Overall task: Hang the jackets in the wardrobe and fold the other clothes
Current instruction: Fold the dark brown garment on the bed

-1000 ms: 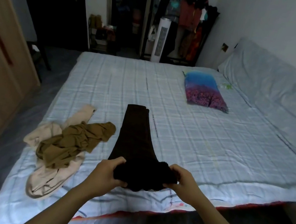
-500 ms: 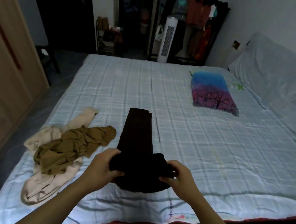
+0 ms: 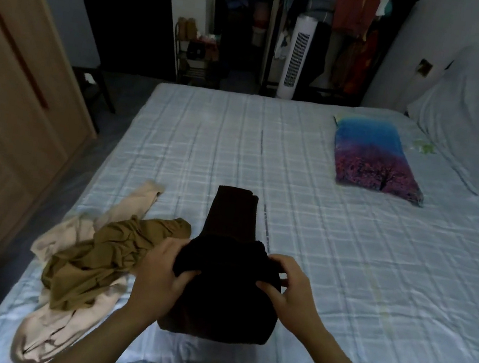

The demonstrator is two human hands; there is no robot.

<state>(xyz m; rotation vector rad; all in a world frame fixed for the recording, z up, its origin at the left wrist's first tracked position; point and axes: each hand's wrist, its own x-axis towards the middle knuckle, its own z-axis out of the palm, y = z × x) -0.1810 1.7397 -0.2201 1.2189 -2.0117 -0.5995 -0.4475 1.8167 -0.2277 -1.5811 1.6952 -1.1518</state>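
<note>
Gripping the dark garment (image 3: pixel 224 292) at its folded upper edge, both hands worked near the foot of the bed (image 3: pixel 329 258). Left hand (image 3: pixel 159 272) held the left corner, fingers curled over the top, thumb pressed into the front. Right hand (image 3: pixel 289 293) pinched the right corner, fingertips dug into the cloth, thumb on the front. Both grips were clamped on fabric.

Garment lay lengthwise on the checked sheet: near part doubled over into a thick dark block, a narrower strip running away toward mid-bed, flat.

Just left of it, touching the left hand's side, an olive garment (image 3: pixel 107 257) sat crumpled in a heap. Under and around that lay a cream garment (image 3: pixel 58 328), one end reaching up the bed, the other trailing toward the near left edge.

Pillow (image 3: pixel 373 161) with a blue-and-purple tree print rested far right, well apart from the clothes. Wooden wardrobe (image 3: pixel 7 113) stood along the left, doors closed. Beyond the bed: a white tower fan (image 3: pixel 295 58) and a rack of hanging clothes (image 3: pixel 353 26), dim.
</note>
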